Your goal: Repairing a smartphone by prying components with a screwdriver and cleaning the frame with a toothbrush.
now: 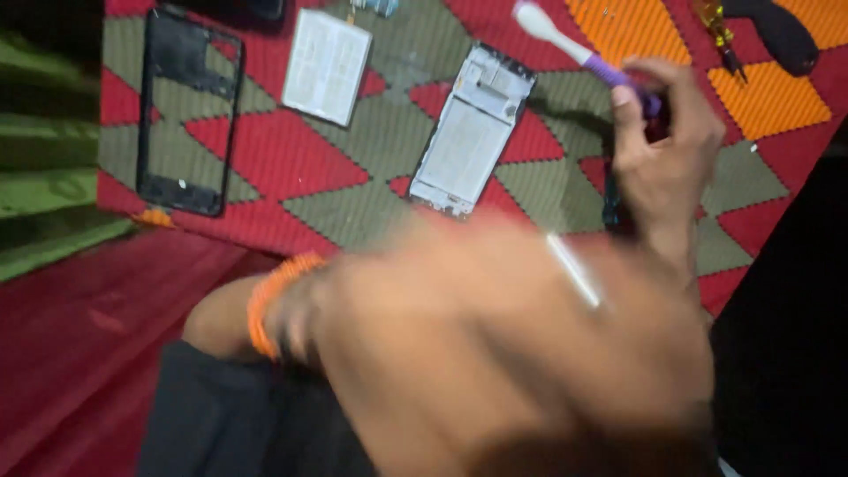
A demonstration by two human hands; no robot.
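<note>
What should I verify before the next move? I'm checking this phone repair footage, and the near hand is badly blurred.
1. Right hand grips purple-and-white brush: ok.
2. Left hand sharp enough to judge its grip: not ok, motion-blurred; a thin white sliver shows against it.
3. Open phone body lies flat on patterned mat: ok.
4. Black phone frame set apart at left: ok.
5. White flat battery free of both hands: ok.
6. Dark part behind right hand: cannot tell.
</note>
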